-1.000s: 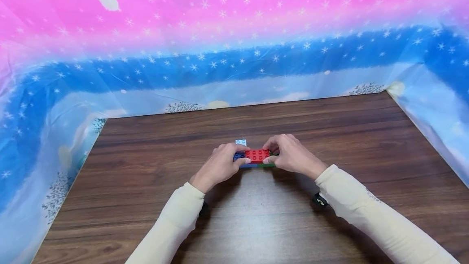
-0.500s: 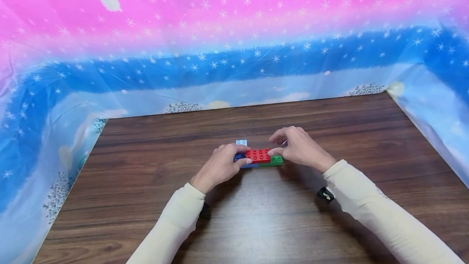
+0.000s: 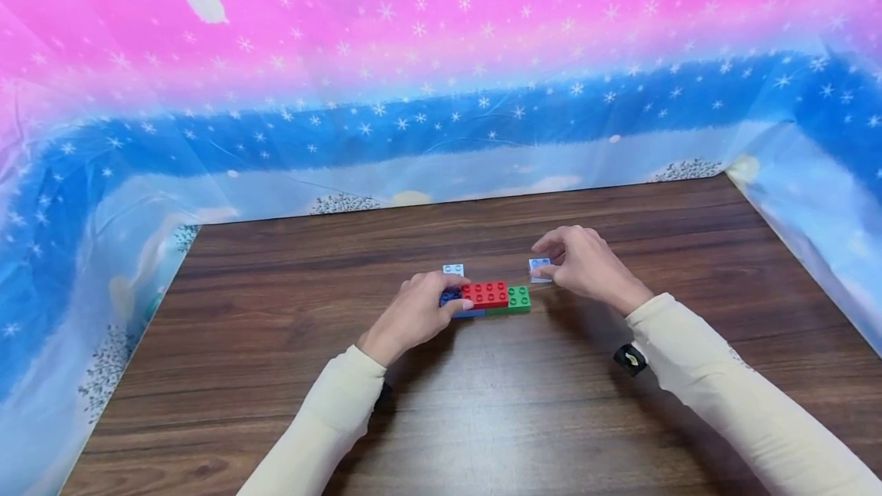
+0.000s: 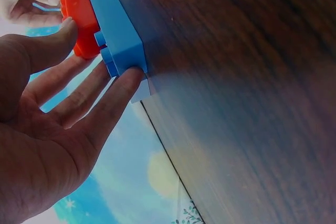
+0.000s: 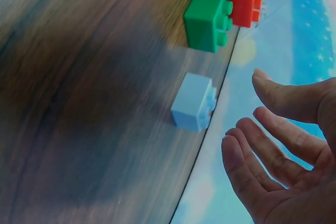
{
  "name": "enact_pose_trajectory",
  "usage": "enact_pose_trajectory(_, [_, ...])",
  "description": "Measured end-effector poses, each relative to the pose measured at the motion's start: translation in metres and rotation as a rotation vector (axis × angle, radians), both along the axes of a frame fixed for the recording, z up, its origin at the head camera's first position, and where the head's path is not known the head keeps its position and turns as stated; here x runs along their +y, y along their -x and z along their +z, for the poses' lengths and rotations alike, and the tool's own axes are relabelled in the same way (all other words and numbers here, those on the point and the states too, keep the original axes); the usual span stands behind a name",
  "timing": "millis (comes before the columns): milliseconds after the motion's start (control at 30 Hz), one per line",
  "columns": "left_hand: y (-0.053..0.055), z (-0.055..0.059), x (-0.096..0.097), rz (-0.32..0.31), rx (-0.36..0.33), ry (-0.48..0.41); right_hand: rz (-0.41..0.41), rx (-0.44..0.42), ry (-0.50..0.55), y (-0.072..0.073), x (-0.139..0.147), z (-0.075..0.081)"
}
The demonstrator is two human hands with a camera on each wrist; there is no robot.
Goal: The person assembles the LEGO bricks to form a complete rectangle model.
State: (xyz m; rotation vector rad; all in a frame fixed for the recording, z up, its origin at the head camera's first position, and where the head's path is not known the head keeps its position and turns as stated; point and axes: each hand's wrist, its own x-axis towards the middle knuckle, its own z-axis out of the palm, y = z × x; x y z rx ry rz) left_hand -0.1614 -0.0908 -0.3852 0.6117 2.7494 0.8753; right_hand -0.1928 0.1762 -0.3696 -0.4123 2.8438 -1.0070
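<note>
A red toy brick [image 3: 486, 294] sits on top of a blue brick [image 4: 119, 31] and a green brick [image 3: 519, 299], bridging the two where they lie end to end. My left hand [image 3: 416, 308] grips the red brick near its left end, thumb on the near side and index finger behind; a lower finger touches the blue brick's end in the left wrist view. Over a small light blue brick [image 5: 192, 101] hovers my right hand [image 3: 591, 268]. Its fingers are spread and relaxed in the right wrist view, with a gap to that brick's studs.
Another small pale blue brick [image 3: 452, 269] stands just behind the joined bricks, near the left fingertips. All of them rest on a dark wooden table [image 3: 296, 274]. A patterned cloth [image 3: 482, 121] hangs along the table's back and sides.
My right hand has let go of the red brick and moved right and back, uncovering the green brick's studs and the small light blue brick. The left hand has stayed in place.
</note>
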Motion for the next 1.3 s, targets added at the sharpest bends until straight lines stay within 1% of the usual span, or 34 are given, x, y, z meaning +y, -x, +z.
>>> enact_pose_trajectory(200, [0.000, -0.001, 0.000, -0.005, 0.014, 0.004, -0.019, -0.005, -0.028, 0.004, 0.007, -0.005])
enact_pose_trajectory(433, [0.000, -0.001, -0.001, 0.001, 0.001, 0.005, -0.031, -0.025, -0.042, 0.008, 0.011, -0.015])
enact_pose_trajectory(567, [0.000, -0.001, 0.000, -0.004, 0.005, 0.002, -0.022, -0.034, -0.033, 0.009, 0.013, -0.021])
enact_pose_trajectory(700, [0.002, 0.000, 0.001, -0.009, 0.017, 0.009, -0.021, -0.032, -0.021, 0.011, 0.013, -0.025])
enact_pose_trajectory(833, [0.003, 0.002, 0.002, -0.010, 0.007, 0.011, -0.020, -0.032, -0.023, 0.012, 0.013, -0.028])
enact_pose_trajectory(1067, [0.002, 0.001, 0.002, -0.007, -0.011, 0.006, -0.019, -0.034, -0.010, 0.012, 0.014, -0.031])
enact_pose_trajectory(1300, [0.001, 0.001, 0.001, 0.006, -0.014, 0.017, -0.016, -0.037, 0.016, 0.010, 0.013, -0.029])
